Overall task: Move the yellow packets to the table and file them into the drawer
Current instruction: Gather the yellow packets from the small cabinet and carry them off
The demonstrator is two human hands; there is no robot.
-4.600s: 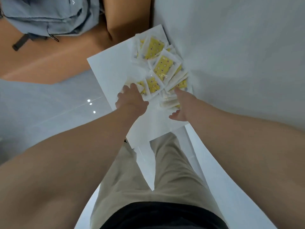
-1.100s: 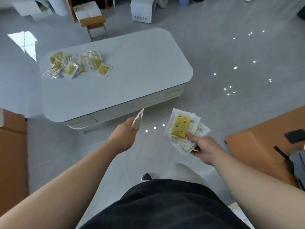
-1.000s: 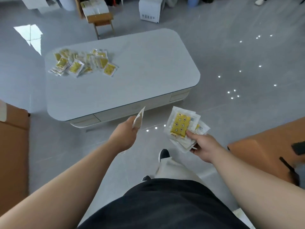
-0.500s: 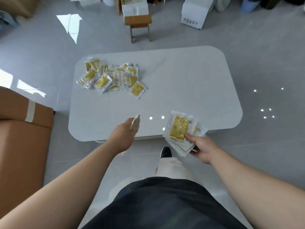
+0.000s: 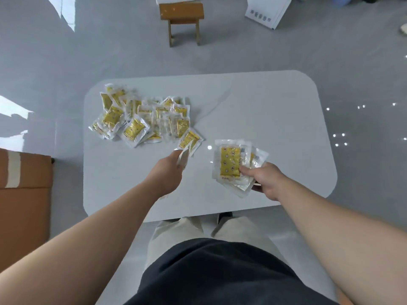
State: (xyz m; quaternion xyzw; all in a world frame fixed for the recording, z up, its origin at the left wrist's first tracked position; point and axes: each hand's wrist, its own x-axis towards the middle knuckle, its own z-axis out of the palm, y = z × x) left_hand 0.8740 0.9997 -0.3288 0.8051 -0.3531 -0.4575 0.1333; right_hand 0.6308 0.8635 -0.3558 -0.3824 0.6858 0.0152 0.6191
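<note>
The right hand (image 5: pixel 266 181) is gripping a fanned stack of yellow packets (image 5: pixel 230 165), with the thumb pressing on the top packet's near right corner and the fingers curling underneath. The top packet is facing yellow side up. Its long axis is running away from the person, nearly upright in the head view. The packets beneath it are fanning out to the right.

The left hand (image 5: pixel 169 172) is closing around a thin bundle of packets (image 5: pixel 183 158). The bundle is showing edge-on and pointing away from the person, leaning slightly right. Both hands are hovering over the near half of the white table (image 5: pixel 264 115).

A pile of yellow packets (image 5: pixel 141 119) is lying on the table's far left area. Its packets are overlapping and pointing in mixed directions. The nearest one is lying just beyond the left hand's bundle.

A wooden stool (image 5: pixel 181 12) is standing on the floor beyond the table. A cardboard box (image 5: pixel 22 194) is sitting at the left edge.
</note>
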